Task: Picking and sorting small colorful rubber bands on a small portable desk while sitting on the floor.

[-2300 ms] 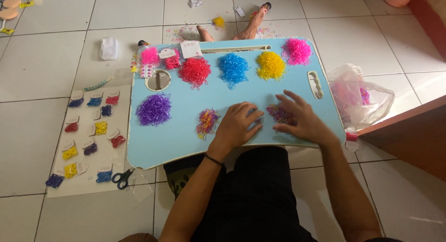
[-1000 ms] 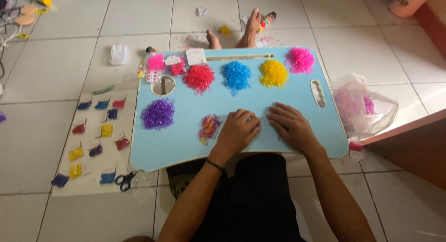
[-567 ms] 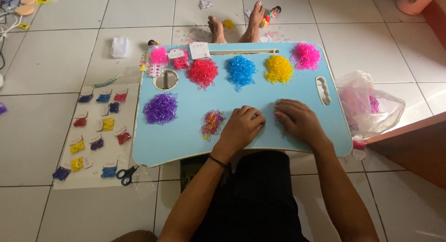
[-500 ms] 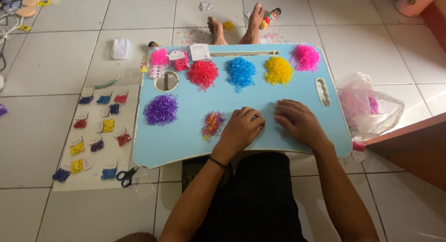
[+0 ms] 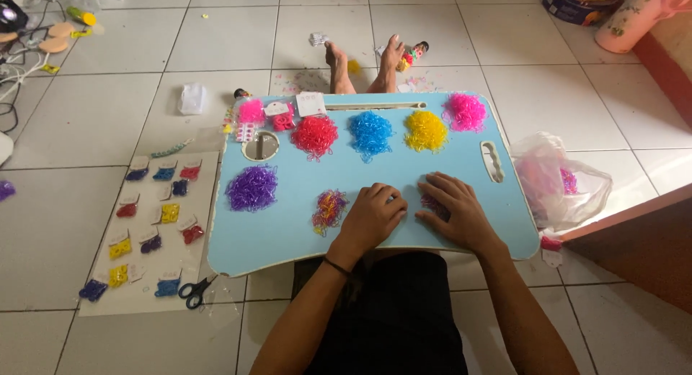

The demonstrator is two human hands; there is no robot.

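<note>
While both hands lie flat on the blue lap tray (image 5: 461, 159), left hand (image 5: 373, 215) holding nothing, right hand (image 5: 455, 213) covering a few purple bands (image 5: 431, 203), I'd pinch lightly, keeping clear of the mixed pile (image 5: 329, 208).
</note>
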